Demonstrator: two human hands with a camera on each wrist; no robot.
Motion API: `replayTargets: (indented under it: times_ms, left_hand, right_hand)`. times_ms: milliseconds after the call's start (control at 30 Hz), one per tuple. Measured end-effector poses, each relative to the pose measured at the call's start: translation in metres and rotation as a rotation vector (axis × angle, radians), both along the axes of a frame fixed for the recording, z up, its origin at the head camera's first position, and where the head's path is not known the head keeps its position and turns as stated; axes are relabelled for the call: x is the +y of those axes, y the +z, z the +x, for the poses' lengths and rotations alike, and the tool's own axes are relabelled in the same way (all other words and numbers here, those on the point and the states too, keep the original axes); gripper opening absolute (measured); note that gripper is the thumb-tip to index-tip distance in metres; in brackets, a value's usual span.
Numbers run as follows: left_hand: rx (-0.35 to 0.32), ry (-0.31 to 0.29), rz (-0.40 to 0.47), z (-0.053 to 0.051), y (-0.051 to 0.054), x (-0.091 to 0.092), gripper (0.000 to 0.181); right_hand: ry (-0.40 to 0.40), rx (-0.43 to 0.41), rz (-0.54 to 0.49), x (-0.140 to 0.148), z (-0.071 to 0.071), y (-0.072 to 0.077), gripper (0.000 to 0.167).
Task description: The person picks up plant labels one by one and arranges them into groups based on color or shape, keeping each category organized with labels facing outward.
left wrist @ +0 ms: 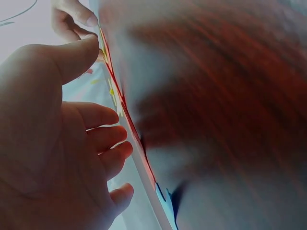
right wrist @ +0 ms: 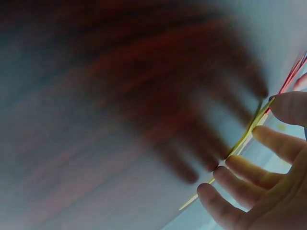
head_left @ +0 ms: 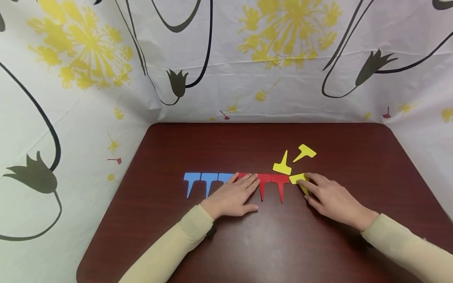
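Observation:
A row of T-shaped plant labels lies across the table, stems toward me: blue labels (head_left: 192, 177) at the left, red labels (head_left: 279, 179) in the middle. At its right end a yellow label (head_left: 294, 179) sits slightly tilted beside the last red one. My left hand (head_left: 235, 196) rests with straight fingers over the blue-red join, partly covering labels there. My right hand (head_left: 330, 196) touches the tilted yellow label with its fingertips, thumb near the stem; in the right wrist view the fingers (right wrist: 259, 175) are spread and extended.
Two loose yellow labels, one with its stem pointing away (head_left: 282, 169) and one angled (head_left: 307, 151), lie behind the row's right end. The dark red-brown table (head_left: 226, 145) meets a flower-patterned white cloth (head_left: 219, 70) at its back and sides.

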State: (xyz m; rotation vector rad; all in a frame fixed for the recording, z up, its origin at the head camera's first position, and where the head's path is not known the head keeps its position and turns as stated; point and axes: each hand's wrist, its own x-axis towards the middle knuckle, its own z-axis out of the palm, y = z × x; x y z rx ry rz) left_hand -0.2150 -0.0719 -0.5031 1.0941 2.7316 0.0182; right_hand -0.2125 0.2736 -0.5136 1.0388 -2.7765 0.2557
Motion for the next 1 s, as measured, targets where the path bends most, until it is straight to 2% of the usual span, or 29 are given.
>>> replayTargets:
  times_ms: [233, 467, 600, 1000]
  left_hand:
    - [-0.002, 0.005, -0.001, 0.000, -0.001, -0.001, 0.087]
    - [0.007, 0.001, -0.005, 0.000, -0.003, -0.001, 0.088]
    - [0.006, 0.001, 0.004, 0.001, -0.001, 0.000, 0.086]
    - [-0.006, -0.027, 0.048, 0.000, 0.003, 0.017, 0.085]
  right_hand:
    - [-0.057, 0.034, 0.023, -0.007, 0.002, 0.000, 0.050]
    - [-0.068, 0.033, 0.009, -0.011, 0.003, 0.000, 0.049]
    - [-0.072, 0.030, 0.010, -0.012, 0.005, 0.000, 0.050]
    - [-0.100, 0.033, 0.036, -0.014, 0.004, -0.003, 0.051]
